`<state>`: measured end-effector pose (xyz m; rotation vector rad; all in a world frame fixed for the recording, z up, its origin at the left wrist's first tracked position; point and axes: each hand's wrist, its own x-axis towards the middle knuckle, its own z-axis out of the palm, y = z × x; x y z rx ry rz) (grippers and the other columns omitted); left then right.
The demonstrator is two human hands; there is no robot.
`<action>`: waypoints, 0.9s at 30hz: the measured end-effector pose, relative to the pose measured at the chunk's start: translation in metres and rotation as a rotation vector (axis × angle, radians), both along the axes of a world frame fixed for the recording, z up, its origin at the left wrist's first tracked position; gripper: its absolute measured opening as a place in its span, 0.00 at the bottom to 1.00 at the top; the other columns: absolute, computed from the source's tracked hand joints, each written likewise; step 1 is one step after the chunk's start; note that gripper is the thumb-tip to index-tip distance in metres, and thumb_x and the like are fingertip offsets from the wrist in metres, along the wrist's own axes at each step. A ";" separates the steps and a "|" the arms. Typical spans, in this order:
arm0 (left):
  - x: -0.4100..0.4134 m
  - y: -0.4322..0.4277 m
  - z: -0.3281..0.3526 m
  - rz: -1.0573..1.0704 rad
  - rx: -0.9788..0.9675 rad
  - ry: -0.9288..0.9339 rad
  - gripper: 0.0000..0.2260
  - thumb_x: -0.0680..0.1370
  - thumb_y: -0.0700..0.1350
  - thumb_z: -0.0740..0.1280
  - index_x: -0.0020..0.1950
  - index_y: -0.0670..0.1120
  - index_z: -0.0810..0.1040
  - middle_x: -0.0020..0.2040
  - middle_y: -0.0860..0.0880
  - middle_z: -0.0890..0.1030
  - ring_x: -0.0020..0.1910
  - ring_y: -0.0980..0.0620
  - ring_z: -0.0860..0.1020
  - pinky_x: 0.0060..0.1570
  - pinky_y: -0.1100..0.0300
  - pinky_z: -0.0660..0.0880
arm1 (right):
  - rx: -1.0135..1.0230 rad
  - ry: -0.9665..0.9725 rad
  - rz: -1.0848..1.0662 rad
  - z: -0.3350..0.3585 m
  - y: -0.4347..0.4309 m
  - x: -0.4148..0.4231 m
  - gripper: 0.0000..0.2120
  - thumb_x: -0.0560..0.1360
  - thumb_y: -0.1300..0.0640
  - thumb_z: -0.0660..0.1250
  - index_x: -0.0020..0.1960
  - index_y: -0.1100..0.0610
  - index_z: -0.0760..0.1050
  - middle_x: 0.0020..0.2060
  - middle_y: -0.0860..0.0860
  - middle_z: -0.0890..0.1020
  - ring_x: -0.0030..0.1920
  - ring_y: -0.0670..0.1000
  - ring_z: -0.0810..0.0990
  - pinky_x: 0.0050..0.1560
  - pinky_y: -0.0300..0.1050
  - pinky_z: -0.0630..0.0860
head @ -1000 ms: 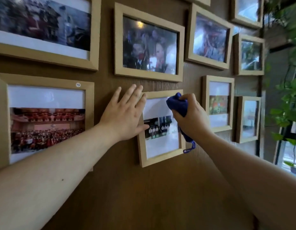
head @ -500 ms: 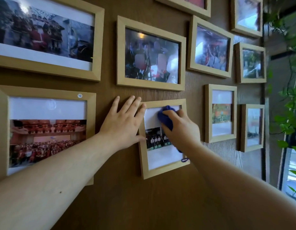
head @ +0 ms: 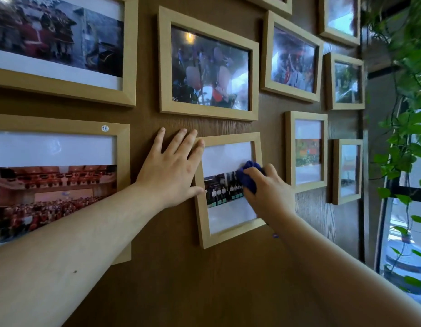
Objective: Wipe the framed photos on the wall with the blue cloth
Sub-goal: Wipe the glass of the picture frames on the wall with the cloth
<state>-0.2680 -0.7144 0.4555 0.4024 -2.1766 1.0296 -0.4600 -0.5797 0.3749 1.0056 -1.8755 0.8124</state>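
Currently on my feed, itemised:

Item 1, right hand: fingers curled closed around the blue cloth, pressing it onto the glass of the small frame. The cloth sits at the right side of that glass, over the right end of the printed photo strip; a small blue scrap shows below the wrist, just past the frame's lower right corner.

Item 2, left hand: flat, fingers spread and extended, gripping nothing. The palm lies on the wood-grain wall; the fingertips of the index and middle fingers touch the small frame's upper left corner, and the thumb rests against its left edge.

Item 3, small frame: light wood, hanging tilted, white mat above and below a group photo.

Item 4, neighbours: a large frame to the left bearing a round sticker marked 19; a landscape frame directly above; further light wood frames to the right.

Item 5, green trailing plant at the far right, beside a window.
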 end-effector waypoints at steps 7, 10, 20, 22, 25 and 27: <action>-0.001 0.000 0.000 0.007 -0.021 0.006 0.44 0.71 0.69 0.60 0.77 0.46 0.48 0.79 0.42 0.50 0.77 0.44 0.46 0.73 0.36 0.44 | 0.049 0.165 0.201 -0.013 -0.024 0.047 0.17 0.72 0.47 0.65 0.60 0.46 0.70 0.49 0.51 0.73 0.36 0.49 0.73 0.28 0.39 0.66; -0.001 -0.001 -0.001 0.006 -0.024 0.001 0.45 0.70 0.70 0.59 0.77 0.46 0.47 0.79 0.42 0.50 0.77 0.44 0.46 0.73 0.36 0.44 | 0.067 0.133 0.145 -0.018 -0.014 0.028 0.18 0.71 0.47 0.66 0.60 0.45 0.70 0.50 0.51 0.74 0.37 0.50 0.74 0.29 0.40 0.67; -0.001 -0.002 -0.004 0.003 -0.027 0.009 0.44 0.71 0.70 0.57 0.77 0.46 0.44 0.79 0.42 0.46 0.77 0.44 0.43 0.72 0.35 0.41 | 0.139 -0.029 0.115 -0.034 0.005 0.015 0.15 0.72 0.49 0.65 0.58 0.45 0.72 0.50 0.50 0.73 0.37 0.53 0.76 0.30 0.44 0.73; -0.001 -0.003 -0.005 0.005 -0.034 0.010 0.44 0.71 0.70 0.57 0.76 0.45 0.44 0.79 0.42 0.46 0.77 0.43 0.42 0.72 0.35 0.41 | 0.228 -0.001 0.253 -0.038 -0.002 0.031 0.18 0.71 0.47 0.65 0.61 0.44 0.70 0.53 0.49 0.73 0.40 0.51 0.76 0.32 0.43 0.73; -0.001 -0.003 -0.005 0.003 -0.032 0.010 0.44 0.72 0.70 0.56 0.76 0.45 0.43 0.79 0.42 0.45 0.77 0.43 0.42 0.72 0.35 0.41 | 0.307 -0.079 0.437 -0.040 -0.003 0.038 0.19 0.72 0.45 0.64 0.62 0.41 0.68 0.52 0.47 0.72 0.44 0.48 0.74 0.38 0.42 0.74; -0.001 -0.003 -0.005 0.002 -0.024 0.008 0.44 0.72 0.69 0.56 0.76 0.46 0.43 0.79 0.42 0.44 0.77 0.44 0.41 0.72 0.35 0.41 | 0.340 -0.074 0.400 -0.040 0.003 0.031 0.18 0.73 0.45 0.64 0.62 0.41 0.70 0.51 0.46 0.72 0.43 0.48 0.74 0.38 0.42 0.74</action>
